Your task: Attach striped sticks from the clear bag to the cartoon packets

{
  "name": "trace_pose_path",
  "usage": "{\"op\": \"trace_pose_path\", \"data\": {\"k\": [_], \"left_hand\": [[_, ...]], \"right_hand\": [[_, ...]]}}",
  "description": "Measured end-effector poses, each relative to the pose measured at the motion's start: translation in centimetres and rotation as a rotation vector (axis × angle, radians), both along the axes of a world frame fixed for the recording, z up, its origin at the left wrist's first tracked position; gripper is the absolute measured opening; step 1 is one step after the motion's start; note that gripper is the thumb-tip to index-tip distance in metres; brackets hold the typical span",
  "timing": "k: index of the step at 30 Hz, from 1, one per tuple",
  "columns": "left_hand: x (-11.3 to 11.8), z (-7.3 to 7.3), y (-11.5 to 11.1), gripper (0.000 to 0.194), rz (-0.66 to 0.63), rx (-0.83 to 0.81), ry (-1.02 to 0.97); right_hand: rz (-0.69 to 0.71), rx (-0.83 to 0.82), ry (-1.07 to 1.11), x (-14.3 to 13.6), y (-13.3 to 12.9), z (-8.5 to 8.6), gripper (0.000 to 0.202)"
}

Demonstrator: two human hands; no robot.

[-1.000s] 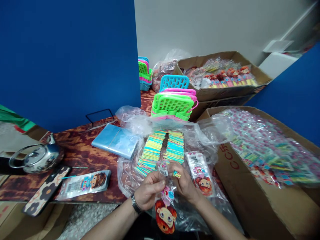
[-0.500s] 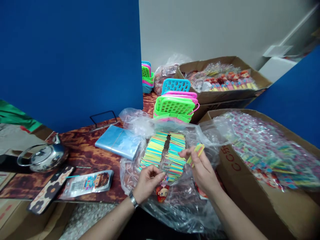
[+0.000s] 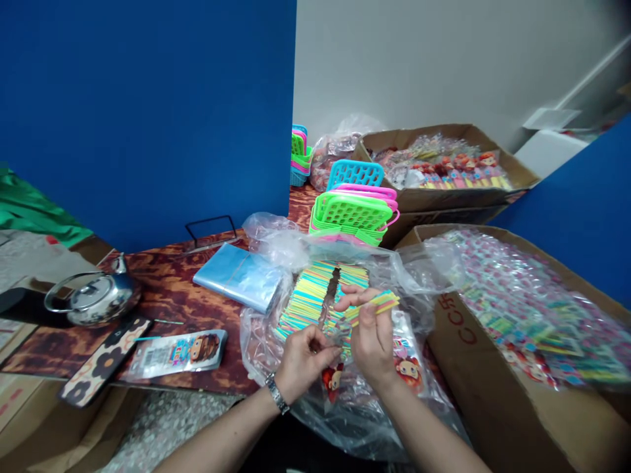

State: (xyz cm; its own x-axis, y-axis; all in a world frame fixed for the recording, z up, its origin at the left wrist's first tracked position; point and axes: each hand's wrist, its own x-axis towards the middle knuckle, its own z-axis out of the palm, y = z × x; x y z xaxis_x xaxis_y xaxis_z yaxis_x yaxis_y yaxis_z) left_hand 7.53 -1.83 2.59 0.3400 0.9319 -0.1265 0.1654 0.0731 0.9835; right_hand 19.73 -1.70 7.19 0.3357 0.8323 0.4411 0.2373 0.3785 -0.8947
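Observation:
My left hand [image 3: 303,361] pinches a small clear plastic bag printed with a red-haired cartoon figure [image 3: 332,381]. Thin yellow, green and pink sticks [image 3: 383,303] lie in a bundle in the fingers of my right hand [image 3: 372,341], close beside the bag's mouth. Whether the stick ends are inside the bag I cannot tell. Behind both hands, a wide pile of yellow, blue and green sticks [image 3: 306,301] with a dark band down its middle rests on a crumpled clear plastic sheet [image 3: 259,351]. Another cartoon-printed packet [image 3: 409,371] lies right of my right hand.
A blue plastic film stack [image 3: 239,274] lies left of the pile. Colourful baskets [image 3: 352,209] stand behind it. Cardboard boxes [image 3: 461,361] of packed bags flank the right side. A kettle [image 3: 101,299], flowered case [image 3: 106,364] and silver pouch [image 3: 180,353] sit at left.
My right hand has moved left with the stick bundle, up to the bag in my left hand. The packet at right has come into fuller view. The camera view has shifted slightly.

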Motion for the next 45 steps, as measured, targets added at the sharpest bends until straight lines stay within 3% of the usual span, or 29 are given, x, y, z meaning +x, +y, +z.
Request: {"op": "trace_pose_path", "data": {"k": [9,14,19,23,26,31,33,36,38,39,41,43,45], "left_hand": [[0.0,0.0,0.0,0.025,0.050,-0.027,-0.111],[-0.3,-0.2,0.3,0.020,0.086,0.084,-0.048],[-1.1,0.4,1.1,0.012,0.026,0.246,-0.007],[-1.7,0.7,1.7,0.011,-0.033,0.310,-0.003],[-1.7,0.7,1.7,0.013,-0.050,0.305,-0.025],[-1.7,1.0,1.0,0.019,-0.099,0.216,-0.057],[-2.9,1.1,1.6,0.018,-0.178,0.306,-0.015],[-7.4,0.8,4.8,0.025,-0.214,0.521,0.157],[-11.4,0.0,8.0,0.032,-0.147,0.644,0.420],[-13.4,-0.5,9.7,0.038,-0.173,0.688,0.570],[-16.8,-1.6,12.5,0.052,-0.345,0.721,0.829],[-18.7,-2.7,14.2,0.059,-0.450,0.743,0.992],[-19.4,-3.6,14.8,0.055,-0.463,0.783,1.087]], "right_hand": [[0.023,-0.067,-0.030,-0.8,-0.3,-0.6,0.030],[0.119,-0.173,-0.127,0.0,-1.1,-1.0,0.026],[0.195,-0.170,-0.411,2.2,-1.5,0.2,0.043],[0.148,-0.136,-0.484,3.5,-1.3,0.8,0.032],[0.225,-0.120,-0.557,3.6,-1.3,0.6,0.024],[0.220,-0.200,-0.482,2.8,-1.2,-0.2,0.041],[0.262,-0.205,-0.545,2.8,-1.2,-0.5,0.035],[0.222,-0.227,-0.525,3.3,-1.5,-1.3,0.030],[0.180,-0.254,-0.483,3.8,-1.8,-1.8,0.031],[0.170,-0.261,-0.471,3.9,-1.9,-2.0,0.031],[0.172,-0.261,-0.469,3.9,-2.0,-2.2,0.030],[0.199,-0.242,-0.489,3.5,-1.9,-2.1,0.028],[0.225,-0.214,-0.523,3.0,-1.8,-1.9,0.027]]}}
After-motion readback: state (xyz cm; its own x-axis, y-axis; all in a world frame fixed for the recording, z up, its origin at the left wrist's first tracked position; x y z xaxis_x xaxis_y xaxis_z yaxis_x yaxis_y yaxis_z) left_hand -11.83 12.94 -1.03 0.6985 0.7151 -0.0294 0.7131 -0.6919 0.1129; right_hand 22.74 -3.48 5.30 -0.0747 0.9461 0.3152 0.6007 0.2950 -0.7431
